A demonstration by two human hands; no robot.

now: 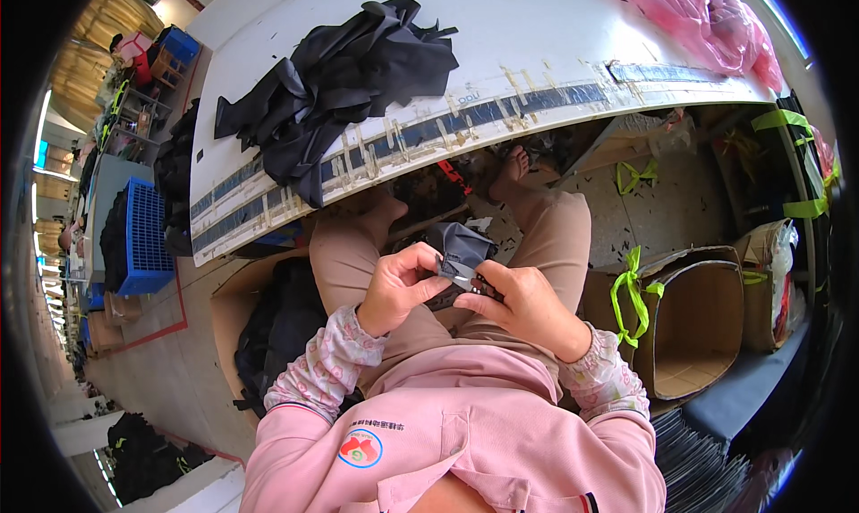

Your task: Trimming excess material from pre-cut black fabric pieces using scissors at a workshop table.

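A small piece of black fabric [462, 245] is held over my lap, bunched and folded, with a pale greyish patch at its lower edge. My left hand [395, 288] pinches its left side between thumb and fingers. On the other side, my right hand [530, 305] grips the lower right edge with thumb and forefinger, the remaining fingers curled. Ahead of my knees, a loose heap of black fabric pieces [358, 79] lies on the white table [528, 30], some hanging over its near edge.
Pink plastic sheeting [698, 21] covers the table's far right. An open cardboard box [698, 321] with a green tie [633, 300] stands right of my legs. Another carton [225, 321] at left holds black material. Farther left is a blue crate [148, 236]. Black scraps litter the floor.
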